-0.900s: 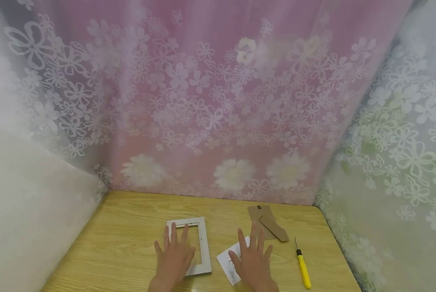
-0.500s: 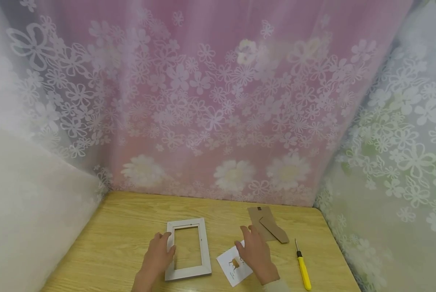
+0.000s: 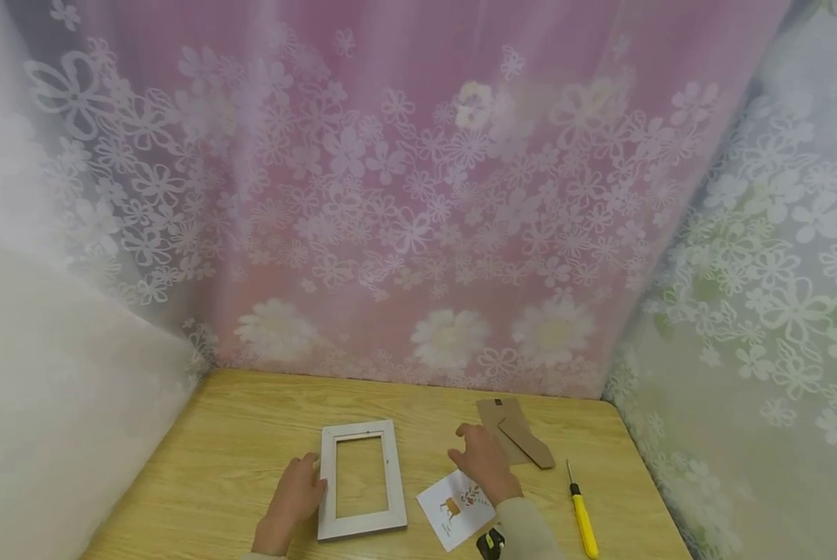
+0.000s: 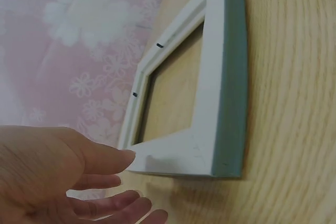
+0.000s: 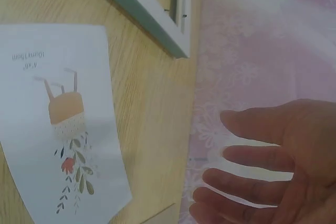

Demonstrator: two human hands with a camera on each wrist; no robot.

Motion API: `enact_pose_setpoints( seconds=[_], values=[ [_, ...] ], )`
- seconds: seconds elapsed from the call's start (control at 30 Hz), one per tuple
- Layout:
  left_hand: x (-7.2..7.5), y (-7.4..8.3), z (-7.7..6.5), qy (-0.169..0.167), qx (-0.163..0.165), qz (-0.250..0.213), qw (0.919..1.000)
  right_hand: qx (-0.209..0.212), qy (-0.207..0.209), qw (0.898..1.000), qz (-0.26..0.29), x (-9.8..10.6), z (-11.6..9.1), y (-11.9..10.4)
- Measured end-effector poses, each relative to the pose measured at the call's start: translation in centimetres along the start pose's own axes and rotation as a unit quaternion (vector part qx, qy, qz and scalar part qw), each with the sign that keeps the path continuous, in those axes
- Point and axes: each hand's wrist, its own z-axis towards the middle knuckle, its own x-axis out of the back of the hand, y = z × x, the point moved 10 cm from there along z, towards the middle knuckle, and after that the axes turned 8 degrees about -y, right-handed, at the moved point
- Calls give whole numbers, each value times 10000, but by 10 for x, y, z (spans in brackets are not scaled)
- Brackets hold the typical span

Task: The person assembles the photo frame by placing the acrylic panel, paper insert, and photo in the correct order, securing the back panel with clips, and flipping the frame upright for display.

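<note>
A white picture frame (image 3: 397,509) with a greenish outer side (image 4: 234,77) lies flat on the table, its opening showing bare wood. My left hand (image 3: 292,494) is at the frame's left edge, thumb near its corner in the left wrist view, fingers loosely bent and holding nothing. Over the table to the right, my right hand (image 3: 487,463) hovers past the far edge of a white printed card (image 3: 453,513) with an animal and leaves on it. Its fingers are spread and relaxed in the right wrist view, with nothing between them.
A brown backing board (image 3: 492,412) with its stand leg (image 3: 527,443) lies behind the right hand. Further right is a yellow-handled screwdriver (image 3: 583,523). Flowered curtains (image 3: 418,233) hang along the table's back and sides.
Both hands were spread flat over the frame and the card. The left has drawn back to the frame's left side; the right has turned and shifted off the card, uncovering its print.
</note>
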Motion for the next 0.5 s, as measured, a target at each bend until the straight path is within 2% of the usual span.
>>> enact_pose_setpoints(
  seconds=[0.27, 0.5],
  values=[
    [-11, -14, 6, -162, -87, -366, 9992, -10, -245, 9996, 158, -7, 22, 16],
    [-14, -20, 8, -213, 30, -645, 9977, -202, -440, 9986, 201, -8, 37, 21]
  ],
)
